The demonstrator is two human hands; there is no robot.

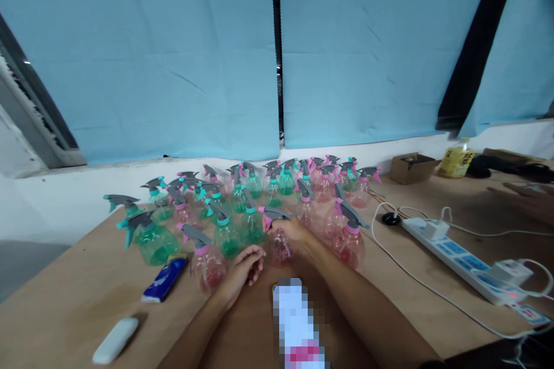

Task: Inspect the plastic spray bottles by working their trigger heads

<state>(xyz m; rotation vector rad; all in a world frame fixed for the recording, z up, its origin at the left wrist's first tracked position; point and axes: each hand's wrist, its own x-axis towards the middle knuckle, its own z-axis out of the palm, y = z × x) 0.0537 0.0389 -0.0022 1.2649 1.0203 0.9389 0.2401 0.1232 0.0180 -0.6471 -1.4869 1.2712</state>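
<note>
My right hand (289, 229) is closed around the neck of a pink spray bottle (280, 251) with a grey and pink trigger head. The bottle stands upright at the front of a group of spray bottles. Just left of it, my left hand (247, 267) rests near the table top, fingers loosely bent and holding nothing I can see. A pink spray bottle (210, 271) stands beside my left wrist, and a green spray bottle (228, 239) is behind that hand. Another pink spray bottle (350, 245) stands right of my right forearm.
Several more green and pink bottles fill the back of the wooden table (99, 288). At left lie a blue packet (165, 278) and a white case (116, 340). A phone (298, 323) with a blurred screen is between my forearms. A power strip (459, 259) with cables lies right; a cardboard box (413, 168) stands behind.
</note>
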